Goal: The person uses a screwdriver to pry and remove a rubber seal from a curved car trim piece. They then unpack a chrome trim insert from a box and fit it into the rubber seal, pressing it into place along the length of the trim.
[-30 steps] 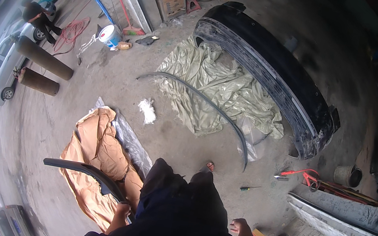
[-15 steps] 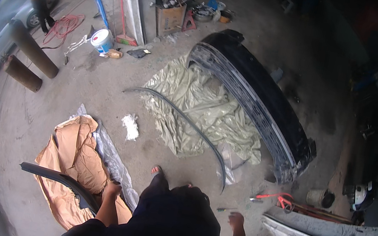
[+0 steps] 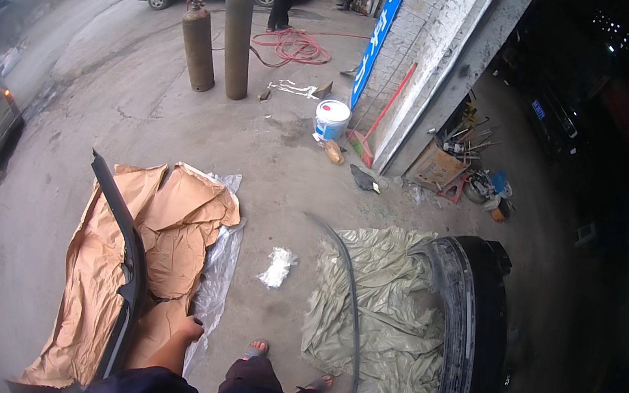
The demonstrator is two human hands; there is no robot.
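Your left hand [image 3: 188, 330] reaches down beside the dark trim strip [image 3: 124, 265] lying on the brown paper [image 3: 177, 232]; whether it grips, you cannot tell, and your right hand is unseen. The strip looks long, light, bendy: hold near mid-length

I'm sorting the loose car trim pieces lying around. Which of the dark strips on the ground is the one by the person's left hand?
The wide dark strip lying on the brown paper, next to the left hand. The thin curved strip lies on the green tarp instead.
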